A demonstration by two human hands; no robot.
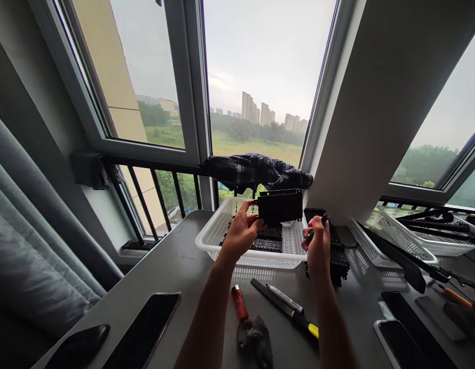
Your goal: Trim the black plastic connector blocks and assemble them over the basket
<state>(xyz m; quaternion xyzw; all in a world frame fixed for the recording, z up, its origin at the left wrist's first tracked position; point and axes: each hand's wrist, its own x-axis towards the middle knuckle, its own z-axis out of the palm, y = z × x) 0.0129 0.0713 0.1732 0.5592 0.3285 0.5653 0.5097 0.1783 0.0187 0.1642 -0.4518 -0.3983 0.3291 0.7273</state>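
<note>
My left hand (240, 231) pinches a flat black rectangular plastic part (280, 206) by its left edge and holds it raised above a white perforated basket (211, 245). More dark parts with a ribbed or gridded surface (268, 242) lie inside the basket. My right hand (317, 240) is closed around a small tool with a green and black handle (311, 235); most of it is hidden by the fingers. That hand is beside the basket's right end, apart from the raised part. Behind and below it is a stack of similar black parts (339, 264).
Nearer me lie a red lighter (240, 303), a white marker (285, 298), a black-and-yellow tool (298, 319) and a crumpled dark cloth (255, 341). Phones (143, 328) rest on both sides. White baskets with long black pieces (393, 241) stand right. A window railing (160, 192) borders the table.
</note>
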